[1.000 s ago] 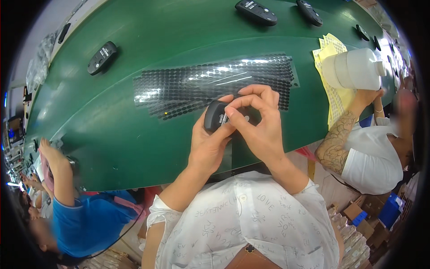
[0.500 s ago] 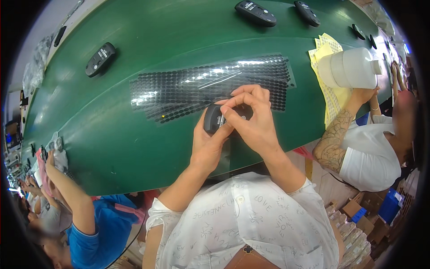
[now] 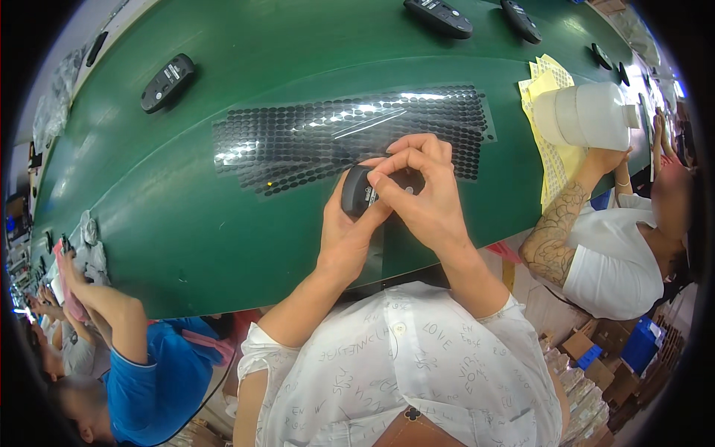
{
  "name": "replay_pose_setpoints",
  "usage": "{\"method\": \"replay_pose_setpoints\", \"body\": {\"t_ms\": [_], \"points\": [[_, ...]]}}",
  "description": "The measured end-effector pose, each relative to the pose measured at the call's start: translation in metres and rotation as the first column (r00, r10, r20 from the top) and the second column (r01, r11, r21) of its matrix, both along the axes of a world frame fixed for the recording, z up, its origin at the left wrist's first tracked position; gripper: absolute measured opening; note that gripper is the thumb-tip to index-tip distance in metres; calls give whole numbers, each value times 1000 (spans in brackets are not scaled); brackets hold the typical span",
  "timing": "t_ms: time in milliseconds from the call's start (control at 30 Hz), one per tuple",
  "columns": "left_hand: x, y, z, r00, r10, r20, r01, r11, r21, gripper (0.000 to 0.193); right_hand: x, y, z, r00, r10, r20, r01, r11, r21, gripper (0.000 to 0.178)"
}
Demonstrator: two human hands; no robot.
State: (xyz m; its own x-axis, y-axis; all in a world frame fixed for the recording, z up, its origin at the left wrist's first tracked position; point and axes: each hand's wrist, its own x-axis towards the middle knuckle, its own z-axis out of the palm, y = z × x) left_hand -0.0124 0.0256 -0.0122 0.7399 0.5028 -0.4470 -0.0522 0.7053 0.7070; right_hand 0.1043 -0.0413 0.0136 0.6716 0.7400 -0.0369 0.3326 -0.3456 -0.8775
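Note:
A black computer mouse is gripped in my left hand, its labelled underside turned up. My right hand bends over the mouse, thumb and forefinger pinched together at its underside; anything between those fingertips is hidden. The mouse's right part is partly covered by my right fingers. Just beyond my hands, overlapping clear sheets of black oval stick-on pads lie on the green table. A small yellow speck shows near the sheets' lower left edge.
Other mice lie at the far left, far middle and far right. To the right, a white plastic bottle rests by yellow sticker sheets. Co-workers sit on both sides, a tattooed forearm close on the right.
The view has shifted slightly. My right thumb and forefinger stay pinched at the mouse, which seems tilted a little more. The left co-worker's arm has moved a little.

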Motion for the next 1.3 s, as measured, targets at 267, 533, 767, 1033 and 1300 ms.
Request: {"method": "replay_pose_setpoints", "body": {"t_ms": [267, 533, 767, 1033, 1300], "points": [[0, 0, 0, 1000, -5, 14, 5, 999, 33, 42, -1, 0, 0, 999, 4, 50, -4, 1000, -4, 11], [-1, -1, 1, 1000, -5, -9, 6, 998, 59, 42, -2, 0, 1, 998, 5, 62, -5, 1000, 0, 12], [-2, -3, -2, 1000, 2, 11, -3, 995, 101, 42, -1, 0, 1, 997, 39, 68, -40, 999, 27, 11], [-3, -1, 0, 999, 21, 24, -23, 996, 87, 43, 3, -1, -5, 999, 16, 47, -21, 995, 97, 12], [-1, -3, -1, 1000, 17, 19, -19, 993, 118, 44, 0, -3, -3, 992, 63, 107, -71, 995, 73, 12]]}}
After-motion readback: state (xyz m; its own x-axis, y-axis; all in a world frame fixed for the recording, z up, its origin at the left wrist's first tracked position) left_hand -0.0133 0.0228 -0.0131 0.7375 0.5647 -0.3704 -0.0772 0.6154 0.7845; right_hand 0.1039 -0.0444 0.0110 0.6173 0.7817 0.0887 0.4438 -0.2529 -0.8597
